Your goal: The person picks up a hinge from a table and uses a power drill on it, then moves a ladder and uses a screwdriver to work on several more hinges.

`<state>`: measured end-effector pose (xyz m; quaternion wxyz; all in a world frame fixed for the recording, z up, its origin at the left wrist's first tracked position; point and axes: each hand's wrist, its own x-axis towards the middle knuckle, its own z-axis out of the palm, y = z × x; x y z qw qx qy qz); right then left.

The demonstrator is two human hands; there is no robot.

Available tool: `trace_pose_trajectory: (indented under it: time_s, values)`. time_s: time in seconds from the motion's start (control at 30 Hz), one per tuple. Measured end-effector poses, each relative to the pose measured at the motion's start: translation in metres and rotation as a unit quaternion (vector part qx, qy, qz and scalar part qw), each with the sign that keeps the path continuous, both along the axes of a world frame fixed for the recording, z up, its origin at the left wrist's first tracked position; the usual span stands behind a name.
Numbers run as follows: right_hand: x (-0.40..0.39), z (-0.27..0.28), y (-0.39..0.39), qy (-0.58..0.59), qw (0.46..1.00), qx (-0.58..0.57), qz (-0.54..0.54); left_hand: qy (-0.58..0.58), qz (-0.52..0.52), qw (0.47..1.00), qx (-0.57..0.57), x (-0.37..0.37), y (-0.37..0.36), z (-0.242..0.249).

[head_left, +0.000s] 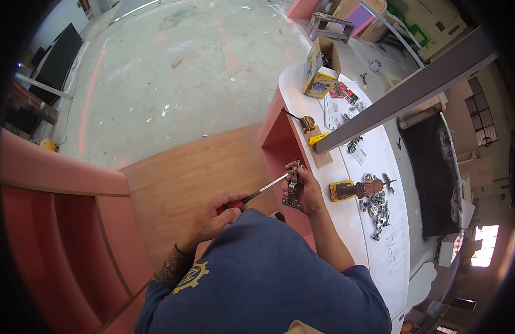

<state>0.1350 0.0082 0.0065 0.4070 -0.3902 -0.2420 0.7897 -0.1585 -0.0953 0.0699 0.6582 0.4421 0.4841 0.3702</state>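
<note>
My left hand (216, 216) is closed around the red and black handle of a screwdriver (263, 190). Its metal shaft points up and to the right, with the tip at or very near a metal cabinet hinge (294, 186). That hinge is gripped upright by my right hand (309, 192), thumb on one side and fingers on the other. Exactly where the tip meets the hinge is too small to make out. To the right, a yellow and brown cordless drill (357, 190) rests on the white tabletop (374, 153) beside a pile of metal hinges (377, 214).
A grey post (402, 92) slants over the table. Behind it are a tape measure (307, 123), a yellow tool (317, 138) and a cardboard box (322, 67). A pink shelf unit (62, 222) stands at left, and a wooden board (196, 167) lies in front of me.
</note>
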Motion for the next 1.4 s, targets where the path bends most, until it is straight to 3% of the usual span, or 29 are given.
trace_pose_trajectory:
  time_s: [0.5,0.57,0.63,0.73,0.8,0.97,1.1,1.2,1.27,1.4]
  values:
    - [0.008,-0.005,-0.004,0.016,1.0,0.004,0.004,-0.007,-0.024,0.999,-0.042,-0.004,0.013,0.002]
    - [0.008,-0.002,-0.005,-0.118,0.991,0.054,0.014,0.003,-0.03,0.999,-0.035,-0.008,0.019,0.005]
    - [0.016,0.008,-0.01,-0.163,0.982,0.078,0.054,-0.081,-0.027,0.98,-0.178,-0.017,0.028,0.011]
    - [0.018,0.008,-0.011,-0.192,0.967,0.141,0.088,-0.113,-0.059,0.97,-0.205,-0.028,0.035,-0.002]
    - [0.018,0.005,-0.01,-0.177,0.97,0.141,0.083,0.009,-0.111,0.979,-0.168,-0.021,0.031,0.003]
    - [0.018,0.013,-0.008,-0.192,0.968,0.131,0.089,0.13,-0.13,0.982,0.029,-0.017,0.029,-0.005]
    - [0.019,0.008,-0.014,-0.217,0.966,0.087,0.11,0.155,-0.139,0.977,0.045,-0.019,0.032,-0.025]
    - [0.019,-0.003,-0.021,-0.204,0.971,0.067,0.105,0.155,-0.132,0.969,0.138,-0.017,0.029,-0.04]
    - [0.022,-0.007,-0.023,-0.198,0.974,0.029,0.104,0.286,-0.177,0.913,0.233,-0.015,0.029,-0.019]
    - [0.027,-0.01,-0.017,-0.203,0.973,-0.032,0.108,0.315,-0.174,0.864,0.352,-0.011,0.028,-0.031]
